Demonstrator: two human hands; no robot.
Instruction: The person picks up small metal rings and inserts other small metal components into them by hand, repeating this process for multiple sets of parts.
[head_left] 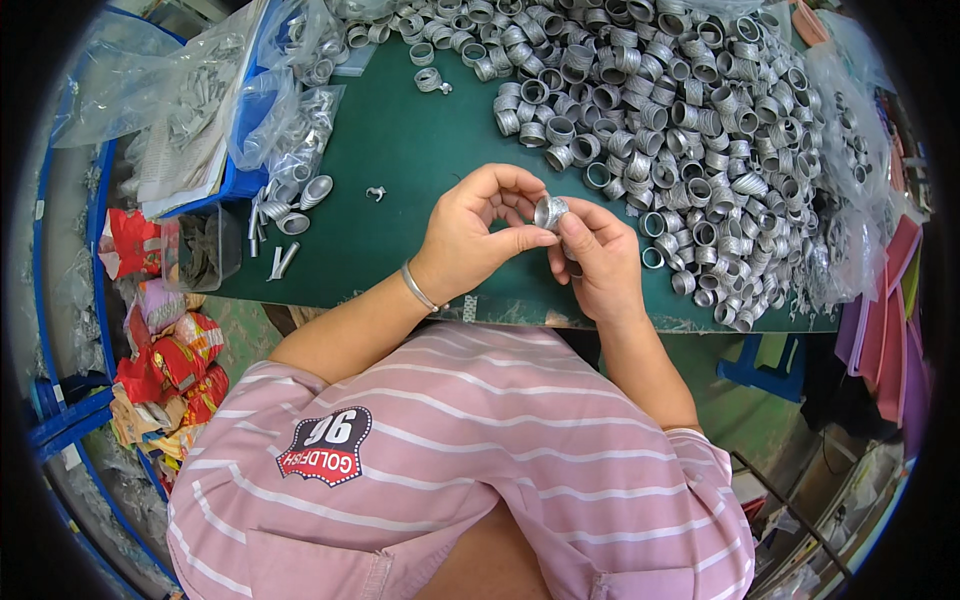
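Note:
Both my hands meet over the near part of the green tabletop (385, 240). Between their fingertips is a silver metal ring (547, 211) with a textured outer band. My left hand (478, 222) pinches the ring from the left with thumb and fingers. From the other side, my right hand (602, 258) presses thumb and fingers on it. Something grey also shows under the right fingers, too hidden to name. A large heap of similar rings (660, 110) lies just beyond and to the right of my hands. Left of my left hand is a small metal piece (375, 193).
Spoon-like metal parts (292, 222) and short metal tubes (284, 262) lie at the table's left. Beside them stand a blue bin (240, 182), plastic bags (305, 125) and a clear tub (202, 250). Red packets (180, 360) sit lower left; a blue stool (762, 368) stands lower right.

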